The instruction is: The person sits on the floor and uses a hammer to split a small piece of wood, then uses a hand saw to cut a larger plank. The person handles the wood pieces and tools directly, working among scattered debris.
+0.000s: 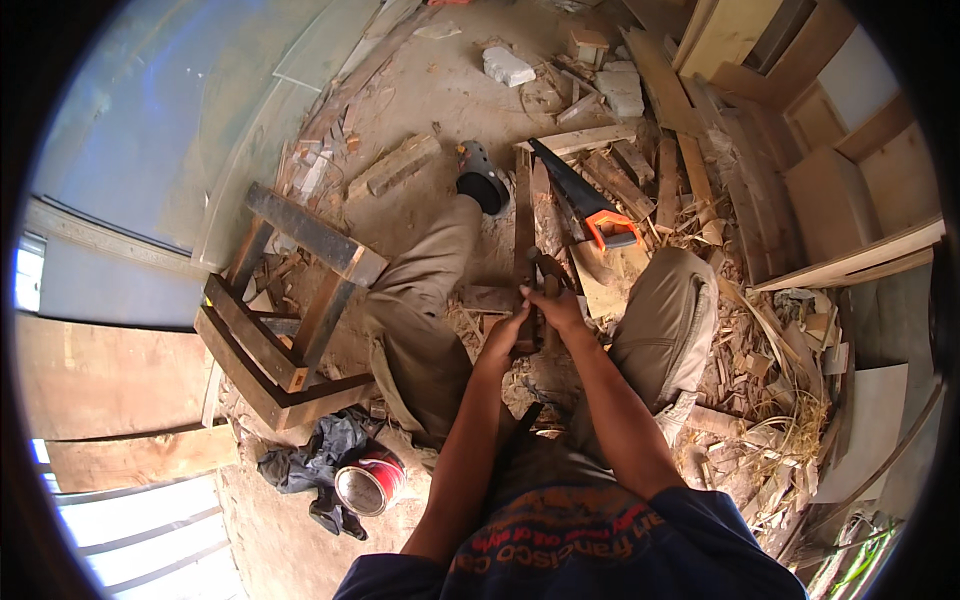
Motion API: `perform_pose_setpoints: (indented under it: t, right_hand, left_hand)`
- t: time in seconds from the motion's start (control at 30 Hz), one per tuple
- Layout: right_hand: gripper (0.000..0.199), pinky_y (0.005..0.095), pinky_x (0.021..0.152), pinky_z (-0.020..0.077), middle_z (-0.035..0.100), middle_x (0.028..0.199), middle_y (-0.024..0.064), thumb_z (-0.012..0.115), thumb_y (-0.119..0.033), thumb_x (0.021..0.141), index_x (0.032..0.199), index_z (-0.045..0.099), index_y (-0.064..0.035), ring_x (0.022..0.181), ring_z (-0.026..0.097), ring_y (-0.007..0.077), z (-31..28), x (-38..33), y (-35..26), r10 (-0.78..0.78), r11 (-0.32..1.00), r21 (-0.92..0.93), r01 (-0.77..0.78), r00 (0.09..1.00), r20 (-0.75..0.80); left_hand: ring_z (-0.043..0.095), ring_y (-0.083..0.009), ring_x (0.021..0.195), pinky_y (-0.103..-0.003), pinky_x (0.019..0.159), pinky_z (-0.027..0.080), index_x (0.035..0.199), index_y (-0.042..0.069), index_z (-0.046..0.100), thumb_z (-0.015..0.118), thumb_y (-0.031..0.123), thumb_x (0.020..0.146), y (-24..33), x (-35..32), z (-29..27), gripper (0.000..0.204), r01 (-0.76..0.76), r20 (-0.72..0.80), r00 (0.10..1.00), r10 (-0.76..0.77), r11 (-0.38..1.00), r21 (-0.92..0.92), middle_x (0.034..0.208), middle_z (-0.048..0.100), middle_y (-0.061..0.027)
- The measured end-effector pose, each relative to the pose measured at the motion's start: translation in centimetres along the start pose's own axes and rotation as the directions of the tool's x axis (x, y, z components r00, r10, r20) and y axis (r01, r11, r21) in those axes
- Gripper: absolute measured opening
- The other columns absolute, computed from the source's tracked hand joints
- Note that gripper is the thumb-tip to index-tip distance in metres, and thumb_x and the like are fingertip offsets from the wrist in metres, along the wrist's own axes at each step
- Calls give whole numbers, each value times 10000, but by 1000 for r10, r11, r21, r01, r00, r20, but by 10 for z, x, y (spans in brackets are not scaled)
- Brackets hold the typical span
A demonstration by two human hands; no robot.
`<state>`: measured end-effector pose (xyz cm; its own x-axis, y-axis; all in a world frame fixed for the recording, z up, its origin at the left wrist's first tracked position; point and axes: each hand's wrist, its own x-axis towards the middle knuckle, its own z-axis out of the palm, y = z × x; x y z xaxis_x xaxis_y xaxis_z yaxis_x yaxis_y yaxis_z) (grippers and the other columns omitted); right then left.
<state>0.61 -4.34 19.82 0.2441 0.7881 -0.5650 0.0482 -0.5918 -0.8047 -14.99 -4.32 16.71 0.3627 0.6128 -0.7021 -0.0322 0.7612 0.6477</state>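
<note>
Between my knees a long dark wooden bar (525, 205) runs away from me, its near end at my hands. My left hand (508, 332) is closed around that near end. Right beside it, my right hand (556, 308) is closed too, its fingertips close to the bar. A short dark piece sticks up past the right hand's fingers; its kind is too small and shaded to tell. To the right of the bar lies a handsaw (580, 195) with a black blade and an orange handle, resting on wood scraps.
A wooden frame (315, 320) of joined bars stands at the left. Below it are a dark cloth (318, 465) and a red-and-white can (370, 485). A wood block (395, 167) lies ahead, beside my shod foot (482, 178). Offcuts and shavings (760, 375) cover the right side; boards (840, 200) lean there.
</note>
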Motion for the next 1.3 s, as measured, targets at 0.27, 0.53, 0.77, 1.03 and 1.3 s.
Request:
perform_pose_setpoints:
  t: [0.27, 0.53, 0.77, 1.03, 1.3]
  right_hand:
    - [464, 360, 647, 529, 709, 847, 134, 806, -341, 776, 935, 696, 81, 718, 683, 211, -46, 16, 64, 55, 982, -158, -101, 960, -273]
    - [489, 373, 601, 496, 682, 728, 141, 787, -365, 768, 843, 697, 109, 663, 661, 201, -100, -41, 65, 114, 985, -93, -144, 956, -269]
    - [416, 364, 521, 481, 643, 662, 103, 765, -343, 810, 788, 672, 61, 554, 622, 183, -108, -62, 56, 224, 969, -49, -241, 948, -225]
    - [366, 435, 734, 535, 683, 813, 253, 641, -274, 849, 864, 682, 90, 810, 689, 360, -97, -36, 79, 79, 880, -439, -181, 968, -240]
    - [310, 470, 904, 497, 670, 1074, 246, 582, -147, 823, 1072, 679, 10, 1071, 625, 405, -60, -13, 128, 101, 243, -835, 493, 844, 527]
  left_hand:
    - [468, -366, 1333, -482, 1058, 403, 1488, 40, 403, 549, 643, 914, -32, 109, 17, 845, -27, -248, 965, 90, 969, 247, 1450, 477, -231]
    - [506, -424, 1280, -483, 1055, 434, 1350, -45, 537, 568, 635, 899, -49, 146, 1, 817, -27, -308, 907, 286, 771, 637, 1380, 521, -281]
    - [586, -394, 1199, -481, 984, 474, 1229, -27, 647, 701, 530, 851, -35, 124, -5, 675, 31, -417, 871, 260, 818, 575, 1275, 620, -247]
    - [653, -381, 1047, -509, 852, 543, 1221, 2, 647, 728, 535, 827, -60, 125, 10, 668, 68, -375, 820, 432, 576, 814, 1118, 681, -208]
    - [673, -389, 914, -517, 774, 550, 1125, 28, 685, 748, 451, 828, -24, 90, 13, 521, -38, -299, 833, 465, 588, 808, 1026, 695, -189]
